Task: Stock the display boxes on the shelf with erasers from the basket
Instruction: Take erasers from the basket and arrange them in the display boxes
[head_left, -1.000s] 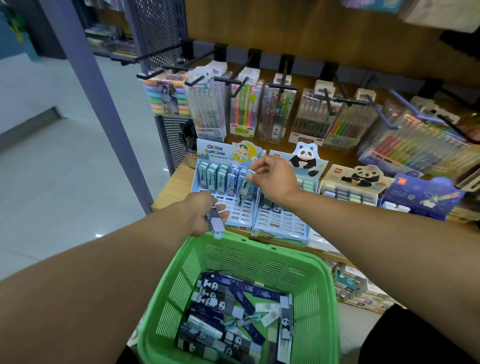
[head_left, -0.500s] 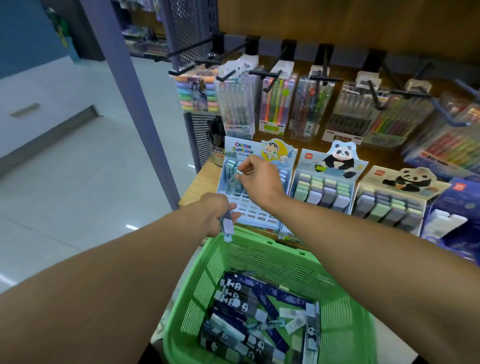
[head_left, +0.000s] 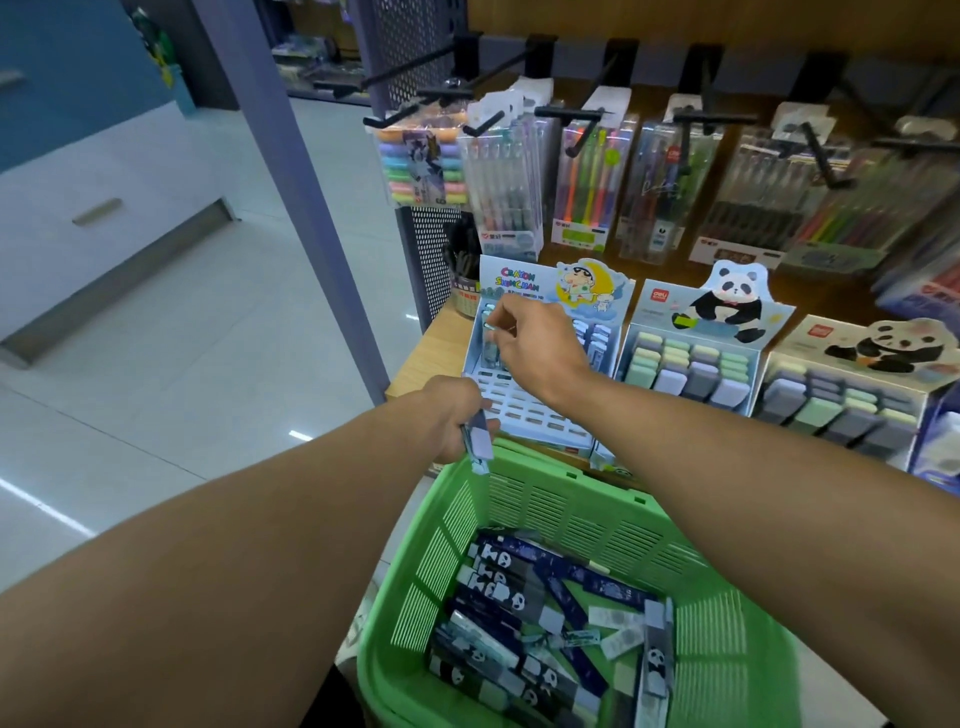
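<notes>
Head view: our right hand (head_left: 535, 345) pinched a pale eraser (head_left: 490, 340) upright in its fingers at the far-left slot of the cartoon display box (head_left: 524, 410) on the shelf. Our left hand (head_left: 454, 423), nearer us, gripped more erasers (head_left: 480, 444), long axes pointing down over the green basket (head_left: 737, 613), where the remaining stock (head_left: 519, 613) lay below.

My right grip (head_left: 535, 338) reaches forward, fingertips pinched; my left grip (head_left: 457, 426) hangs lower, fingers curled closed.
</notes>
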